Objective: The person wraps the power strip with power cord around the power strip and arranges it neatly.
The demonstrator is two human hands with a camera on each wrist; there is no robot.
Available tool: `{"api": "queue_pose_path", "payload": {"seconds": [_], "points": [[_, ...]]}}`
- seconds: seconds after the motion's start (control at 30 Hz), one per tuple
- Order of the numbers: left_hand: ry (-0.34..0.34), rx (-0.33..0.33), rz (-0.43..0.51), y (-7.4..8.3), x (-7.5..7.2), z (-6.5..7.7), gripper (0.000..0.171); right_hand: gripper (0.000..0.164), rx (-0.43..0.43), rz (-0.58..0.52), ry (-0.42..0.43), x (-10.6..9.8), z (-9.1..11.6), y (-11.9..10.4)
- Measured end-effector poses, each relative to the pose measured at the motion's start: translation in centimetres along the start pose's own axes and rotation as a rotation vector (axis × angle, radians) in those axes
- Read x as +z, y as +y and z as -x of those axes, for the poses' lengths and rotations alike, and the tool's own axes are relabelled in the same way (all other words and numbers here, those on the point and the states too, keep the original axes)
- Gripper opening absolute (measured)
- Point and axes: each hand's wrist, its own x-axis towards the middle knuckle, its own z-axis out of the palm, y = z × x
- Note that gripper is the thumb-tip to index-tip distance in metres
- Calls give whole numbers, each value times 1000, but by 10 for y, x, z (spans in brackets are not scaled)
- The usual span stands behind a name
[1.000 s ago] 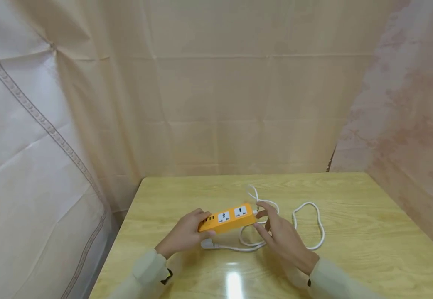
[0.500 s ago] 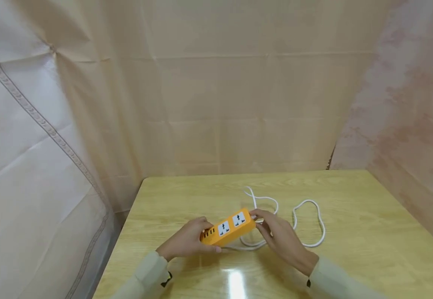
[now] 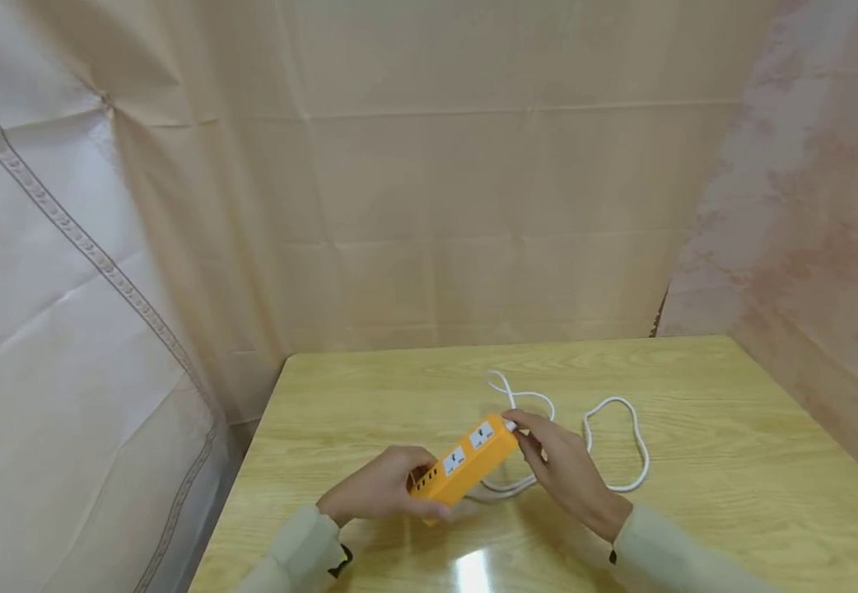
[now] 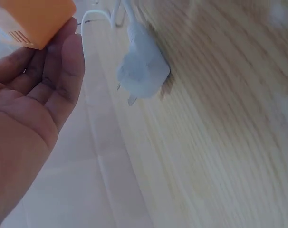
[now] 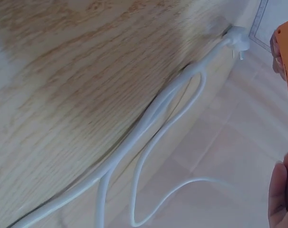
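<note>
An orange power strip (image 3: pixel 463 464) with two white sockets and several USB ports is held at a slant over the table. My left hand (image 3: pixel 387 483) grips its lower, near end, thumb along the front side and fingers behind. At the upper far end, where the white cord (image 3: pixel 642 445) comes out, the fingers of my right hand (image 3: pixel 564 463) pinch the strip's corner and cord. In the left wrist view the white plug (image 4: pixel 143 67) lies on the table below the strip, pins showing. The head view hides this plug behind the strip and left hand.
The cord lies in loose loops across the wooden table (image 3: pixel 703 395), behind and to the right of the strip. A beige cloth (image 3: pixel 429 181) hangs behind the table, with more cloth at both sides.
The strip has turned to a steeper slant, its left end coming down and nearer the person. My left hand has moved slightly right and down with it; the right hand stays at the cord end.
</note>
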Motion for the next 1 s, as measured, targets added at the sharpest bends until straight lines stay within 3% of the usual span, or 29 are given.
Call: {"api": "queue_pose_path", "payload": {"seconds": [0.17,0.33,0.5,0.8,1.0], "points": [[-44,-6,124,-2,2,2,33,56,19,-23,-1,-2,-1,-1],[-92,-17,229,-4,1,4,31,40,2,-7,9,-2,-2,-1],[-124,-21,304,-4,3,4,31,46,-20,11,21,0,-1,-1],[-161,11,365,-2,5,7,31,35,-134,-89,164,2,-8,0],[-194,30,408,-3,8,7,38,27,-117,-163,147,1,-11,0]]}}
